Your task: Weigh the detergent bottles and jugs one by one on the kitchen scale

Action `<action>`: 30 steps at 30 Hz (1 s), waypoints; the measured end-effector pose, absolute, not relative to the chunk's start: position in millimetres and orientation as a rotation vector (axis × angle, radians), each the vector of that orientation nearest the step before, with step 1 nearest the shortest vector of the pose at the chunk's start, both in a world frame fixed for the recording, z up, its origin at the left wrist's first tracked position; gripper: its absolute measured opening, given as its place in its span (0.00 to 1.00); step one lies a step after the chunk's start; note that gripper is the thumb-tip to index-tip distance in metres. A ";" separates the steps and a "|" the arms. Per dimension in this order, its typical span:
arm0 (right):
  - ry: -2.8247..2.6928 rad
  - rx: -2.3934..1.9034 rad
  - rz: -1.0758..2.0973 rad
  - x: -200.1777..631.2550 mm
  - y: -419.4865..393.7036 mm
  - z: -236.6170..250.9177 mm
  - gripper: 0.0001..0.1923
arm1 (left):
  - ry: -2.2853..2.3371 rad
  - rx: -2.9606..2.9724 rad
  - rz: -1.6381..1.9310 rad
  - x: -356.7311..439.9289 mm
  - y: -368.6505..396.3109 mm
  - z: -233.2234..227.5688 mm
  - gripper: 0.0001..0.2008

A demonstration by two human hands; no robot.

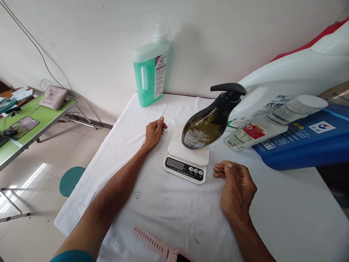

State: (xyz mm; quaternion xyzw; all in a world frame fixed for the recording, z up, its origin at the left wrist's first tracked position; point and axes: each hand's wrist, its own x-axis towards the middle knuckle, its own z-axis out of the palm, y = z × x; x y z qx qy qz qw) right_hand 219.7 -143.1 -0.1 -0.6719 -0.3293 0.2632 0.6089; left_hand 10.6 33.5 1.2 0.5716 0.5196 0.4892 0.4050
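A dark olive-green pump bottle (pixel 208 122) with a black pump head stands on the white platform of a small kitchen scale (pixel 185 160). The scale's display looks blank. Left of the scale, my left hand (pixel 155 133) rests on the cloth with its fingers curled in and its thumb up. My right hand (pixel 236 187) lies to the right of the scale's buttons, fingers folded and thumb over them. Neither hand touches the bottle or the scale, and nothing shows in either one.
A green liquid jug (pixel 148 74) stands by the wall on the white tablecloth (pixel 174 214). On the right are a clear bottle (pixel 252 133), a large white detergent bottle (pixel 294 76) and a blue container (pixel 308 142). A pink-strapped watch (pixel 154 240) lies at the front. A green table (pixel 40 127) is at left.
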 end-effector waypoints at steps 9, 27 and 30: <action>-1.123 -1.355 0.387 216.2 -115.2 63.6 0.38 | 1.306 1.460 1.234 10.3 34.0 1.7 0.36; -1.090 -1.465 0.333 201.4 -79.1 110.6 0.26 | 1.323 1.436 1.236 9.0 35.6 1.2 0.35; -1.014 -1.531 0.202 221.5 -101.2 112.7 0.29 | 1.309 1.432 1.245 8.8 35.5 0.1 0.34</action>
